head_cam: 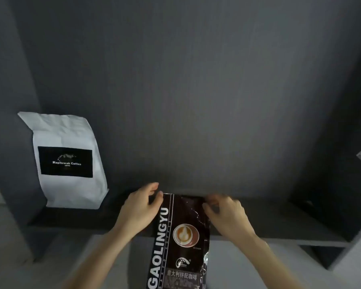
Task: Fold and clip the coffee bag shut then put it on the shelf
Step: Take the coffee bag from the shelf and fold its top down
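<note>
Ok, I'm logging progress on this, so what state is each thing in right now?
Dark coffee bag: upright, held at its top corners, no clip visible.
Left hand: gripping the bag's top left corner.
Right hand: gripping the bag's top right corner.
White coffee bag: standing on the shelf, top closed, leaning on the wall.

Both forearms are bare and enter from the bottom edge, converging toward the centre. The left hand [141,207] is extended forward, back of the hand up, with the fingers curled and the thumb and forefinger tips pinched at the upper left corner of the coffee bag [180,236]. The right hand [227,213] mirrors it: fingers bent, tips gripping the upper right corner. The wrists are level and nearly straight. The right fingertips are blurred.
</note>
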A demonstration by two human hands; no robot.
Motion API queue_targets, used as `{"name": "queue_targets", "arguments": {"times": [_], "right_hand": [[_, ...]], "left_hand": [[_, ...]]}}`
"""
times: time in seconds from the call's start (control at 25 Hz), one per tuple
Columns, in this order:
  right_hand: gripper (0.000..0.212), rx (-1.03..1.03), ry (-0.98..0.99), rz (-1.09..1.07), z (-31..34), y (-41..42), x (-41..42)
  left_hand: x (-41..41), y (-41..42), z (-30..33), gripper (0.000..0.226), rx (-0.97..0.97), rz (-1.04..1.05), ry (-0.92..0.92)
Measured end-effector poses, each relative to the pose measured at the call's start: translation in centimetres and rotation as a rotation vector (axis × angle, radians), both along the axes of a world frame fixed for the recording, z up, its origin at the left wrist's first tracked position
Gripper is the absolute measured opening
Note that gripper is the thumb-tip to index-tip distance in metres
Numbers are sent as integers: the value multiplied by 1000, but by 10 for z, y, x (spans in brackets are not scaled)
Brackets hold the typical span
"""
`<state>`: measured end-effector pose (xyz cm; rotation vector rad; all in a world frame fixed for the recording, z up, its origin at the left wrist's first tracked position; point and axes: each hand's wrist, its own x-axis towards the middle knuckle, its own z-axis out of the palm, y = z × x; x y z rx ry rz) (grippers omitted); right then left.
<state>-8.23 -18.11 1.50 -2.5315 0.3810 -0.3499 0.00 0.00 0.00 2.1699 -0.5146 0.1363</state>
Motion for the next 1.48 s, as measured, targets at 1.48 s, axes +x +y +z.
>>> {"name": "queue_targets", "arguments": {"times": [1.48], "right_hand": [[31, 690, -446, -172, -53, 46, -102]], "left_hand": [[-124, 30, -22, 36, -593, -58, 235]]}}
